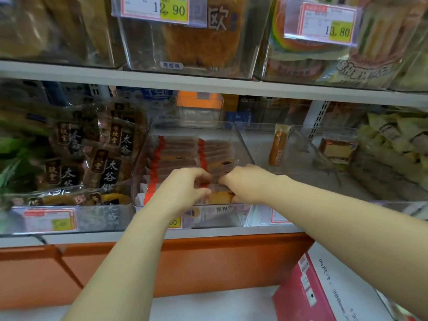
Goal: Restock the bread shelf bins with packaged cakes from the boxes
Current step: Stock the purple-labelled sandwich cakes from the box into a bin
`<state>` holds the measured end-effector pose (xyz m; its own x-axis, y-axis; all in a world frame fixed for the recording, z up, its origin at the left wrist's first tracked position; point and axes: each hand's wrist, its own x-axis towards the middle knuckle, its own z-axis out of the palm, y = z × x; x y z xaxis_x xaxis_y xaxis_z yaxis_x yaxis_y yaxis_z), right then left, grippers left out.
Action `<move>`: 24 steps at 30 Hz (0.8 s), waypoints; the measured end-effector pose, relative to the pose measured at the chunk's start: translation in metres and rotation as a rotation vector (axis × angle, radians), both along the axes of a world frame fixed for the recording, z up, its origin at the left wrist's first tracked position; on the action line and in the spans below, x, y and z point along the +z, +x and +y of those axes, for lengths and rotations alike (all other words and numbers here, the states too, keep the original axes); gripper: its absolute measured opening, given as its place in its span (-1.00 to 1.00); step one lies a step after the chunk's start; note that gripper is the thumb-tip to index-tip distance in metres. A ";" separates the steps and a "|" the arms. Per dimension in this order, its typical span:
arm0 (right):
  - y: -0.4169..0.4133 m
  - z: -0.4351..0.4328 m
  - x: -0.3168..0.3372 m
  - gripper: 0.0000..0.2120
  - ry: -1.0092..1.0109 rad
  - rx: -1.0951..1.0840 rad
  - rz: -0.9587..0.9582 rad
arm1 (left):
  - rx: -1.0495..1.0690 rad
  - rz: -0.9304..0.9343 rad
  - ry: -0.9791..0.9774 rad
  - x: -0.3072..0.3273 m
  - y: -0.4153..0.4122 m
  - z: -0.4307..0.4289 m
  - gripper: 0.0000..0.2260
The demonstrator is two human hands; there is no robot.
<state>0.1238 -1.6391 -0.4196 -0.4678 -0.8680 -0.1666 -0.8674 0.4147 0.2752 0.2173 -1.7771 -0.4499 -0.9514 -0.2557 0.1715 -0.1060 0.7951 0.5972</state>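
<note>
Head view: the clear rectangular plastic bin (243, 144) stands in the middle of the lower white shelf, between a bin to its left and one to its right. Inside it the brown packaged cakes (177, 148), in clear wrappers with red edge strips, stand in two rows running from the near wall to the far end. The left hand (183, 189) and the right hand (246, 181) are both over the near end of this bin, close together and almost touching. The fingers of each are curled onto the packaged cakes at the front of the rows, with a yellow-faced pack showing between and below them. How firmly each hand grips cannot be told, as the fingertips are partly hidden. The left bin holds glossy brown pastry bags with black labels (104, 158), piled high against the shared wall. The right bin holds one wrapped square cake slice (337, 149), and a tall orange-brown pack (278, 145) stands upright just beside the middle bin's right wall. On the upper shelf (208, 83) stand more clear bins carrying a white and yellow price tag marked 12.90 (150, 8) and another marked 13.80 (324, 26). Below the lower shelf runs an orange front panel (220, 258). A pink cardboard box (298, 300) sits at the near right, under the right forearm.
</note>
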 end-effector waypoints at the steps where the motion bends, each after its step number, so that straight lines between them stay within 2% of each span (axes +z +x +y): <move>1: 0.000 0.001 0.000 -0.74 -0.002 -0.012 -0.015 | -0.004 -0.010 -0.025 -0.003 -0.001 0.001 -0.74; 4: -0.001 0.009 0.011 -0.68 -0.047 -0.042 0.056 | 0.023 0.004 -0.057 -0.008 -0.006 0.000 -0.78; 8: 0.001 0.013 0.008 -0.88 -0.027 0.017 0.243 | 0.032 0.031 -0.062 -0.009 -0.009 0.002 -0.77; 16: -0.007 0.005 -0.017 -0.87 0.047 0.007 0.191 | 0.100 0.044 -0.054 -0.014 -0.014 0.014 -0.80; 19: -0.012 0.009 -0.010 -0.83 0.009 0.022 0.141 | 0.115 0.045 -0.119 -0.012 -0.015 0.014 -0.77; 21: -0.019 0.010 -0.009 -0.78 -0.024 0.044 0.220 | 0.135 0.016 -0.225 -0.009 -0.013 0.012 -0.69; 24: -0.026 0.011 -0.020 -0.77 0.050 0.024 0.349 | 0.084 -0.159 -0.309 -0.008 -0.008 0.010 -0.68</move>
<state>0.0976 -1.6282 -0.4401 -0.4835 -0.8743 -0.0428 -0.7268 0.3737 0.5763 0.2091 -1.7666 -0.4578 -0.9504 -0.2931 0.1042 -0.2507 0.9201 0.3010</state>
